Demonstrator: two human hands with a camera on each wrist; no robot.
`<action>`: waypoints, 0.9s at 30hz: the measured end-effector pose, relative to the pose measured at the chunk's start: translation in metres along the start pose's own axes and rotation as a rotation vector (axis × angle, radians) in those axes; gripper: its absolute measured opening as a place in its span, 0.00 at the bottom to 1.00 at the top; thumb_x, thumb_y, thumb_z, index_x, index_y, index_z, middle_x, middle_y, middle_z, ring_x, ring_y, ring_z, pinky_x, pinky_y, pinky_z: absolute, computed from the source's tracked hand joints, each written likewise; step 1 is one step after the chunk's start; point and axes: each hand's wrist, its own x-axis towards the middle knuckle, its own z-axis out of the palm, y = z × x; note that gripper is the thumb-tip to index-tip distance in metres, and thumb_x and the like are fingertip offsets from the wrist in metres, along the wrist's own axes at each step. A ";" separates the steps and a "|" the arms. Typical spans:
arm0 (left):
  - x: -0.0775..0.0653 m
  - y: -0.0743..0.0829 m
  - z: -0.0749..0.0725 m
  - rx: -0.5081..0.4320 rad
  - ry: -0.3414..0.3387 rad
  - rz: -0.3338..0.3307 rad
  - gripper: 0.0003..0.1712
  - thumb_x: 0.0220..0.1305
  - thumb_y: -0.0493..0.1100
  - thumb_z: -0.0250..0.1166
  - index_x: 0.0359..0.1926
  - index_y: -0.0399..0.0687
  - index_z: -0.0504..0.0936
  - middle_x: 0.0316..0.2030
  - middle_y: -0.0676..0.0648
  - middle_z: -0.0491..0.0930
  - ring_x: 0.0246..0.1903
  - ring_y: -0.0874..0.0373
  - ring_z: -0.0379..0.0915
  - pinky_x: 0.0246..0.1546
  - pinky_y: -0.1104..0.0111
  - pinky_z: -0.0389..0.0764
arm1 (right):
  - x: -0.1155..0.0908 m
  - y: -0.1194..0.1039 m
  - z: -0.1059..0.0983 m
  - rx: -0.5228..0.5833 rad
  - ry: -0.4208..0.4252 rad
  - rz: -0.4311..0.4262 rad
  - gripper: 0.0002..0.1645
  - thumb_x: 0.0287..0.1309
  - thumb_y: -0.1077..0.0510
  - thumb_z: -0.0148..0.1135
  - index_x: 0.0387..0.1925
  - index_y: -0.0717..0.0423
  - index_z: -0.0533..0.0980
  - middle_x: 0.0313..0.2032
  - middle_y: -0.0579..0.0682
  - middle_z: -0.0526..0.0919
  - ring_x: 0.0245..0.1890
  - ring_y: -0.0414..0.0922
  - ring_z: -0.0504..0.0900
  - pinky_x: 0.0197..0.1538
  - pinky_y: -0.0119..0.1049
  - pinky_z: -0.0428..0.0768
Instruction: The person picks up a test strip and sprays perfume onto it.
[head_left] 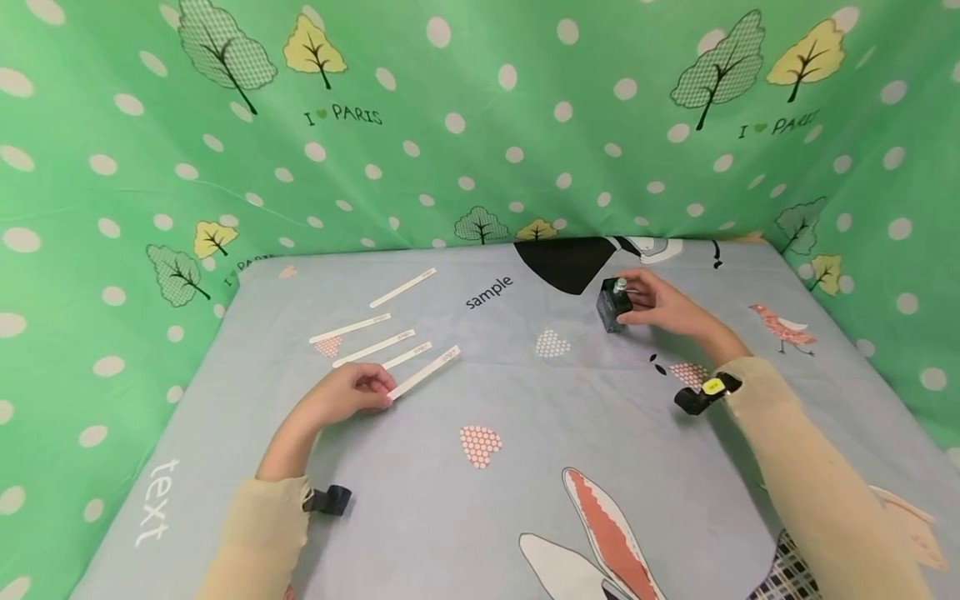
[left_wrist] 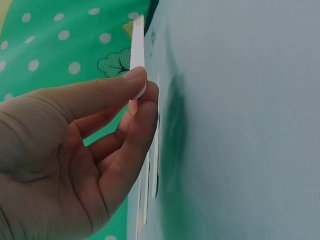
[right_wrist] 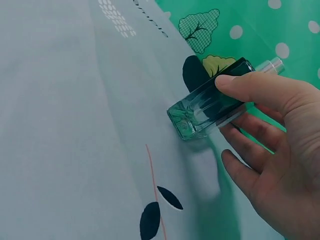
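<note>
Between thumb and fingertips, my left hand (head_left: 347,393) pinches one end of a white perfume test strip (head_left: 427,372) that bears small print near its far end. The left wrist view shows this strip (left_wrist: 137,45) raised off the cloth, its lower end hidden by the fingers. Several similar strips (head_left: 372,348) lie on the cloth just beyond that hand. Over at the right, my right hand (head_left: 662,304) grips a dark glass perfume bottle (head_left: 612,312) with a bare spray nozzle on top. In the right wrist view, the bottle (right_wrist: 200,107) tilts, its clear thick base above the cloth.
A grey-blue printed cloth (head_left: 420,517) covers the table, with printed hearts, a bird and words. Green dotted fabric (head_left: 517,150) hangs behind and along both sides. Black camera straps (head_left: 327,500) sit on both wrists.
</note>
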 end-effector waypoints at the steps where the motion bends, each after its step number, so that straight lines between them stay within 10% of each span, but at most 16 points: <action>1: 0.001 0.002 0.000 -0.020 0.001 0.002 0.10 0.60 0.33 0.69 0.41 0.34 0.81 0.32 0.47 0.78 0.32 0.61 0.73 0.34 0.76 0.81 | 0.000 0.001 0.000 0.001 0.006 -0.004 0.42 0.58 0.68 0.68 0.69 0.66 0.58 0.62 0.65 0.72 0.54 0.24 0.72 0.58 0.14 0.71; 14: 0.016 0.020 0.003 -0.068 0.042 0.023 0.12 0.60 0.33 0.69 0.44 0.31 0.81 0.32 0.46 0.78 0.32 0.62 0.75 0.36 0.74 0.84 | -0.003 -0.015 0.009 0.108 0.126 -0.058 0.35 0.58 0.69 0.68 0.63 0.51 0.64 0.55 0.38 0.71 0.53 0.27 0.76 0.54 0.17 0.77; 27: 0.031 0.045 0.009 -0.068 0.067 0.056 0.13 0.60 0.34 0.69 0.45 0.32 0.81 0.33 0.45 0.81 0.31 0.63 0.76 0.37 0.73 0.84 | -0.014 -0.062 0.028 0.096 0.349 -0.190 0.39 0.54 0.71 0.69 0.66 0.54 0.67 0.49 0.39 0.72 0.49 0.30 0.81 0.48 0.22 0.83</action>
